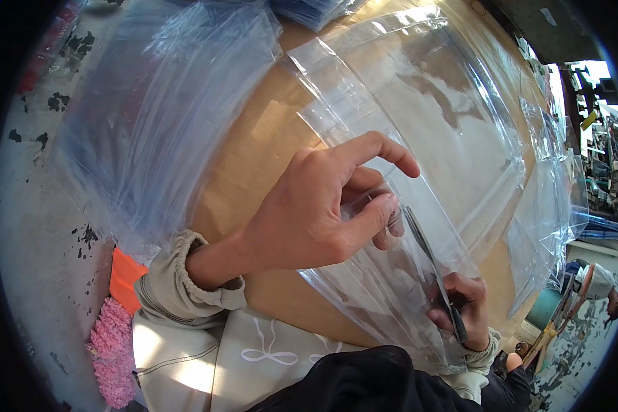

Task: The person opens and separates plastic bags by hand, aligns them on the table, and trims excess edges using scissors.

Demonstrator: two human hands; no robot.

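Clear plastic sheet (384,288) stretches across my lap side of the table, creased and shiny. My left hand (329,206) pinches an edge of it between the thumb and curled fingers, with the index finger raised and bent. In my right hand (463,302) is a pair of scissors (429,257) with dark handles. The blades point up and away, lying along the plastic, with their tips close to my left fingertips. Whether the blades are apart is hard to make out. Beyond my hands lies another large clear plastic piece (453,89) with folded edges.
A thick stack of bluish clear plastic sheets (165,103) fills the left of the brown-covered table (254,151). More loose film (549,185) hangs at the right edge. A pink fluffy thing (113,350) is at lower left. Another person (601,285) appears at far right.
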